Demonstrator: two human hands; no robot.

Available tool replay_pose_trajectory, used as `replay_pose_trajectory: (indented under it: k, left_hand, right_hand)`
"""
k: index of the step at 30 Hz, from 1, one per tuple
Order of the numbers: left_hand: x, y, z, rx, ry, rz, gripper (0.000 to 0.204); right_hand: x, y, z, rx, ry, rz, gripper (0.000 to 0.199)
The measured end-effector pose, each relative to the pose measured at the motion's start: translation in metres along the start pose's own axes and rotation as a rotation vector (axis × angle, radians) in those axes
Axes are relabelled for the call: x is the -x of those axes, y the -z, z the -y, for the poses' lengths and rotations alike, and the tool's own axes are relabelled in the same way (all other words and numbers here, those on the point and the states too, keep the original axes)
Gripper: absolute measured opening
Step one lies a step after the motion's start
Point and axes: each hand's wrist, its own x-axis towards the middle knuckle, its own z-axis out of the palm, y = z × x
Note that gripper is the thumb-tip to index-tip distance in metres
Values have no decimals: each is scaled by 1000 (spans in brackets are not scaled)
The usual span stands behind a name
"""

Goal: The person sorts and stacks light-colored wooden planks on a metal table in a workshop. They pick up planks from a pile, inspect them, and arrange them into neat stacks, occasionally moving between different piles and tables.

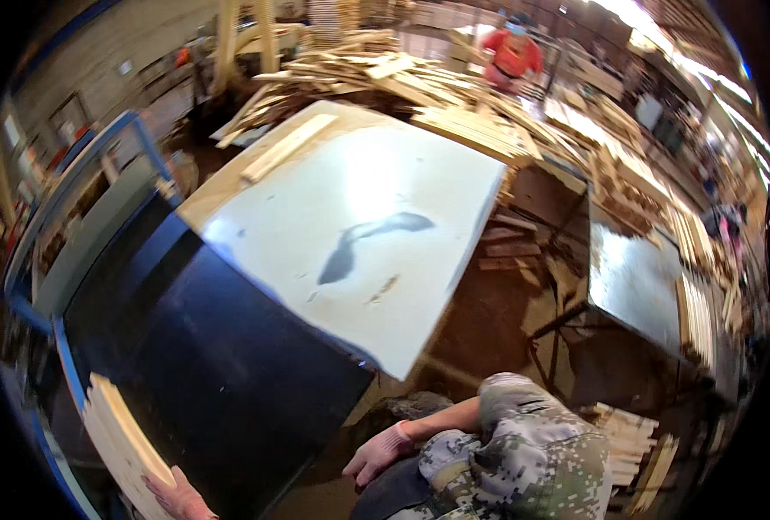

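At the lower left, my left hand (181, 500), in a pinkish work glove, grips the near end of a stack of pale wooden slats (125, 433). The stack lies along the left edge of a dark flat tabletop (220, 364); part of the hand is cut off by the picture's edge. My right hand (380, 454), also gloved, hangs in front of my body near the tabletop's near corner. Its fingers are loosely bent and slightly apart, with nothing visible in them. A camouflage sleeve (532, 433) covers my right upper arm.
Beyond the dark top stands a pale, stained table (420, 260) with a slat (290, 147) on it. A blue metal frame (77, 165) rises at left. Heaped slats (385, 74) lie behind, near a person in red (512, 56). A metal-topped table (632, 282) stands right.
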Motion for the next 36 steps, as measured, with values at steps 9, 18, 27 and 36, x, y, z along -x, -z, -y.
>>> replay_pose_trajectory:
  k: [9, 18, 27, 36]
  left_hand:
    - [245, -11, -337, 1755, -559, 702, 49]
    - [487, 15, -572, 1318, -820, 1538, 50]
    - [584, 1, -742, 921, -968, 1760, 53]
    - [680, -35, -972, 784, -982, 1949, 56]
  right_hand:
    - [290, 51, -183, 88, -234, -1146, 93]
    - [498, 20, -354, -225, -372, -1647, 77]
    - [487, 12, -471, -926, -235, -1615, 48]
    - [597, 92, -460, -1215, -181, -1761, 34]
